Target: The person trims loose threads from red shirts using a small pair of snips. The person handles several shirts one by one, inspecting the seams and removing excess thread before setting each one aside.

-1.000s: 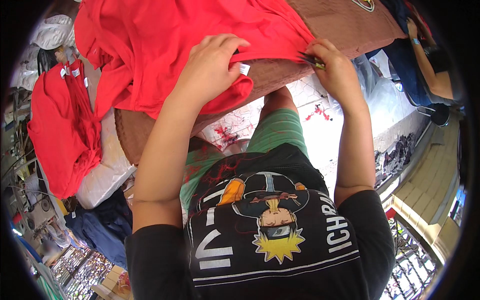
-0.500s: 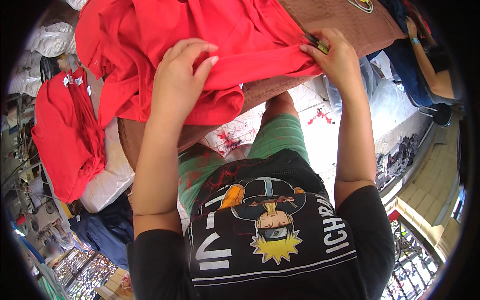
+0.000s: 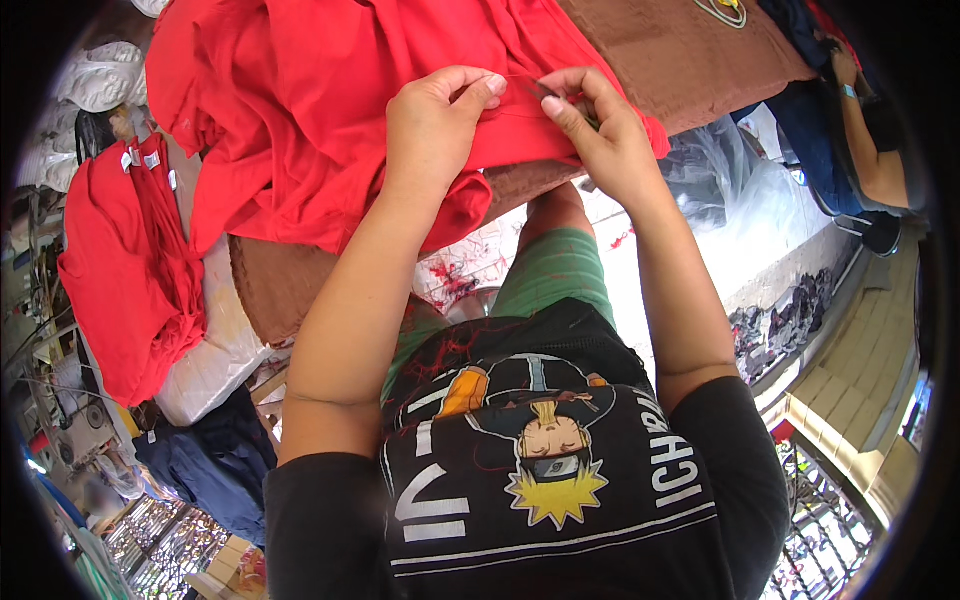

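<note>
A red garment lies bunched over the brown-covered table in front of me, its near hem hanging at the edge. My left hand is closed above the cloth, thumb and forefinger pinching what looks like a fine red thread. Just to its right, my right hand is closed around small thread snips. Their dark blades point toward the left fingertips, while the fingers hide most of the handle. Both hands are over the garment's near edge.
More red garments are piled to the left on a plastic-wrapped bundle, with navy cloth below. Clear plastic lies beyond the table's right edge. Another person's arm shows at far right. A yellowish cord rests on the table.
My left hand has moved right and closed into a pinch. My right hand has come left with the snips, bringing both hands close together. The garment's right end has slackened.
</note>
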`<act>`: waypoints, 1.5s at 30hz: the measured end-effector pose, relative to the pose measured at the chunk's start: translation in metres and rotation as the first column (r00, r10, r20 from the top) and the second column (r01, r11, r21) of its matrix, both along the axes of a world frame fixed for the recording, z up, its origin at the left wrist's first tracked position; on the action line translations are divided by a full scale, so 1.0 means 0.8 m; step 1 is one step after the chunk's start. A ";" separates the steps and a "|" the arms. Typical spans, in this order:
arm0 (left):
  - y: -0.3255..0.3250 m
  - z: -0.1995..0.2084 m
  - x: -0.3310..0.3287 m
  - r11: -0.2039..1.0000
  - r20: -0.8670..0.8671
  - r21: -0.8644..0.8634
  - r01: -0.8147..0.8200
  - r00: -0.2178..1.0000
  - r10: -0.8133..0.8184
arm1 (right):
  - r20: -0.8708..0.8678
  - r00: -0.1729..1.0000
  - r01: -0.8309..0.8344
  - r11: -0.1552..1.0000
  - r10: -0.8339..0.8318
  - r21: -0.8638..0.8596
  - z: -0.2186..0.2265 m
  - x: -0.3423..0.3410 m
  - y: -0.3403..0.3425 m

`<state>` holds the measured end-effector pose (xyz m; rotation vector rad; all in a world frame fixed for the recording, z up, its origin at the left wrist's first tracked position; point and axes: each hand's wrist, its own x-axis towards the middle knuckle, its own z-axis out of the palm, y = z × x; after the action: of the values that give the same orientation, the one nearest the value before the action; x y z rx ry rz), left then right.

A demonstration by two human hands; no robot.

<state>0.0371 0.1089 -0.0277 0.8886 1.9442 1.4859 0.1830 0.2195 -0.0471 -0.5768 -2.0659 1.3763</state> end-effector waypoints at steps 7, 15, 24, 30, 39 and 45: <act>-0.003 0.005 0.000 0.999 0.067 0.051 0.012 0.998 -0.015 | 0.066 0.997 -0.068 0.953 0.051 0.295 0.005 0.001 -0.009; -0.010 0.004 -0.004 0.983 0.044 0.172 0.057 0.997 -0.066 | 0.168 0.985 -0.101 0.917 0.038 0.385 0.022 -0.003 -0.017; -0.219 0.182 -0.058 0.815 -0.102 0.190 0.548 0.836 -0.539 | 0.134 0.988 0.026 0.930 -0.080 0.367 0.062 0.011 -0.006; -0.247 0.047 -0.079 0.892 -0.744 -0.329 -0.311 0.667 -0.041 | 0.369 0.930 -0.100 0.959 -0.005 0.264 0.015 -0.001 -0.014; -0.204 0.124 -0.035 0.851 0.056 0.507 -0.136 0.991 0.125 | -0.418 0.896 0.273 0.927 -0.148 0.257 0.129 0.033 0.068; -0.167 0.037 -0.009 0.987 -0.012 0.119 -0.111 0.993 0.113 | -0.018 0.991 0.130 0.909 -0.134 0.396 0.062 0.031 0.117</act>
<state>0.0295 -0.0246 0.0020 0.8578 1.9653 1.6778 0.2077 0.3129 0.0024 -0.5342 -2.1874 0.8422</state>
